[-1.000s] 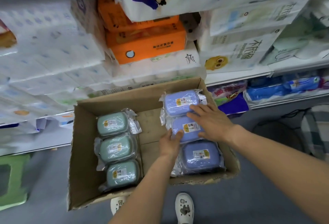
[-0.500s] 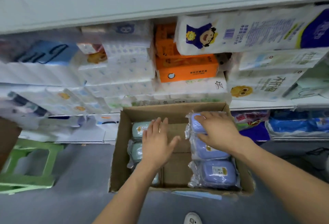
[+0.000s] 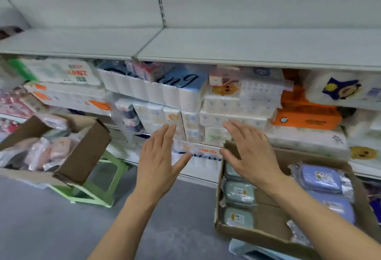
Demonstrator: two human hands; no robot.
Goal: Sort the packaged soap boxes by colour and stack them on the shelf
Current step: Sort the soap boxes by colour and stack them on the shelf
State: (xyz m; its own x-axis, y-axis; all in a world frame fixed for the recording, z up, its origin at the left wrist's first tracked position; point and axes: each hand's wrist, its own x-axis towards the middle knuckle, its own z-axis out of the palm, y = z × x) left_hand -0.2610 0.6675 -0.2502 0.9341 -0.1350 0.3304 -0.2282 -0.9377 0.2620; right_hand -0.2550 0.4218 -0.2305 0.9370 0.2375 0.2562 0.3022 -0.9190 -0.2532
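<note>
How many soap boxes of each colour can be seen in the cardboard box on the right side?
Green soap boxes: 3, one partly behind the right hand
Blue soap boxes: 2
Total: 5

At right, a matt brown corrugated cardboard box (image 3: 257,233) holds green and lilac soap boxes (image 3: 319,178) in glossy crinkled plastic film. Upper frame: smooth matt grey metal shelf (image 3: 247,45). Lower left: smooth green plastic stool (image 3: 97,195).

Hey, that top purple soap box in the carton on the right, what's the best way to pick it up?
Come from above with the right hand, which hovers nearest. The top purple soap box lies flat, label up, in the carton, so span its two long sides with thumb and fingers. Grip the hard body, not the loose wrapper ends, which would likely slip.
</note>
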